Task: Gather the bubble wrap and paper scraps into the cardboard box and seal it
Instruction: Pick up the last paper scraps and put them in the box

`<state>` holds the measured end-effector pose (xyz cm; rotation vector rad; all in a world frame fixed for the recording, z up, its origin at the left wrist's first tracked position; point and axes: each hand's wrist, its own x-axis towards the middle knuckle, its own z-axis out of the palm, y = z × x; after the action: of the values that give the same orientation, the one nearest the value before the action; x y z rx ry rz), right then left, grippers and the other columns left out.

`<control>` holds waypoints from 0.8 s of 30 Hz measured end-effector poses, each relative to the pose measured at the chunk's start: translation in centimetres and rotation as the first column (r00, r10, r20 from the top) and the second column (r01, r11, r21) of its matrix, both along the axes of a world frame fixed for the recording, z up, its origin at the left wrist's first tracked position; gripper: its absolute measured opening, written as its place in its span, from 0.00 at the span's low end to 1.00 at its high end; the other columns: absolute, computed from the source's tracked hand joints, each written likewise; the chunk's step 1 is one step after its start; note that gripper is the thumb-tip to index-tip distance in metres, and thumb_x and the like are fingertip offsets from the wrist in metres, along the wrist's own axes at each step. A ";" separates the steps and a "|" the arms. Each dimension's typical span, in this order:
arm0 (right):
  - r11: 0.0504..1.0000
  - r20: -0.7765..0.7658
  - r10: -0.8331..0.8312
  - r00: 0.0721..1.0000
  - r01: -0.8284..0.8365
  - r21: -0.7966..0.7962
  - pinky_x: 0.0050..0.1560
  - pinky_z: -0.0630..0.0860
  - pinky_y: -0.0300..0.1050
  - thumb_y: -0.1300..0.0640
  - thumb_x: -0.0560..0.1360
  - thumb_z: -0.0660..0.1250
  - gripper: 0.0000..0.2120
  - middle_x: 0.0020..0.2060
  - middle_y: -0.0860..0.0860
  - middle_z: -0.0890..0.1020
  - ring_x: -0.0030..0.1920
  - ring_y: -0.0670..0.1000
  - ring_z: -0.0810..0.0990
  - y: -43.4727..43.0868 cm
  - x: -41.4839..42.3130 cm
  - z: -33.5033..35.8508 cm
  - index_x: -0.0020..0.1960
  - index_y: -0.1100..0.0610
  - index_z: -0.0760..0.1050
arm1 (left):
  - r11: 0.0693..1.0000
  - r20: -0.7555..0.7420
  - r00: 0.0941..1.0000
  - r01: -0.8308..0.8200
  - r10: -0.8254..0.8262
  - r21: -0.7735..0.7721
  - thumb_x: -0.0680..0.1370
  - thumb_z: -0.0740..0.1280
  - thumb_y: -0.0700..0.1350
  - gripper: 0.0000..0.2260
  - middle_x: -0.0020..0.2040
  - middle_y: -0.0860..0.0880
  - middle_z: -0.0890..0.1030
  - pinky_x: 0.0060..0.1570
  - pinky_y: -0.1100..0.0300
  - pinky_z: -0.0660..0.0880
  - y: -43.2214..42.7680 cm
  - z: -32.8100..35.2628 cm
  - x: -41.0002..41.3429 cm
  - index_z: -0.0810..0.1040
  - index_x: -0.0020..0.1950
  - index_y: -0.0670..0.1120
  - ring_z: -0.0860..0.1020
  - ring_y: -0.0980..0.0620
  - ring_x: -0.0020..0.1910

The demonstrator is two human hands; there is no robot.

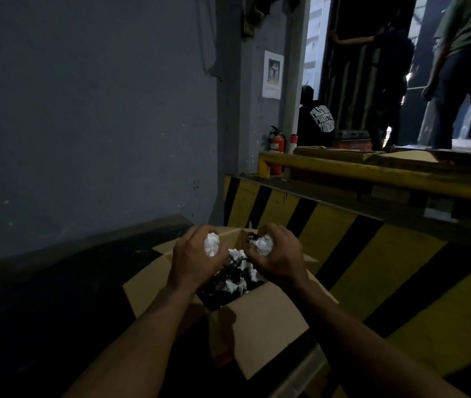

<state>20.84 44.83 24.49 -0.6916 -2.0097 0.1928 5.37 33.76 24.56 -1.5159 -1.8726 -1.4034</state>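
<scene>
White paper wads (212, 244) clenched in curled fingers (195, 235), left hand (197, 259) and right hand (281, 255), over cardboard box (257, 320).

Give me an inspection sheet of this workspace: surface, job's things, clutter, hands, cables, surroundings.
Surface: dark floor beside a yellow-and-black striped barrier.
Job's things: cardboard box open, flaps spread; white scraps and dark material inside.
Clutter: nothing seen.
Hands: left hand grips a crumpled white wad; right hand grips a second wad; both above the box.
Cables: a dark line on the wall, perhaps a cable; unclear.
Surroundings: grey wall, poster, fire extinguisher, yellow rail, people standing.
</scene>
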 end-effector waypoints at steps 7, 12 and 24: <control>1.000 0.039 -0.002 0.999 0.002 -0.006 0.38 0.68 0.44 0.44 0.67 0.67 0.13 0.37 0.49 0.75 0.39 0.50 0.72 8.1 -3.4 -0.7 0.43 0.52 0.72 | 0.999 -0.001 0.999 -0.042 0.042 0.014 0.69 0.73 0.45 0.07 0.38 0.50 0.76 0.34 0.61 0.69 8.5 -0.5 -3.8 0.77 0.43 0.47 0.74 0.52 0.35; 1.000 0.032 0.005 0.999 -0.005 0.005 0.38 0.66 0.43 0.44 0.67 0.65 0.15 0.38 0.52 0.76 0.39 0.52 0.73 13.7 -5.9 -0.9 0.44 0.55 0.73 | 0.995 0.001 0.997 -0.080 0.080 0.052 0.68 0.75 0.44 0.09 0.38 0.49 0.76 0.36 0.61 0.68 14.7 -1.1 -5.8 0.77 0.43 0.46 0.74 0.50 0.35; 0.974 0.063 0.222 0.973 -0.219 -0.052 0.37 0.63 0.43 0.47 0.67 0.68 0.13 0.36 0.50 0.75 0.37 0.51 0.72 22.4 -10.5 -3.5 0.40 0.55 0.70 | 0.938 0.050 0.937 -0.346 0.347 -0.024 0.69 0.74 0.46 0.08 0.39 0.48 0.77 0.36 0.63 0.64 19.4 -4.3 -8.0 0.77 0.42 0.45 0.73 0.51 0.36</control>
<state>10.36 67.28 21.03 -0.5068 -2.1529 0.3502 -2.61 53.19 20.29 -1.0912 -2.0632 -1.2768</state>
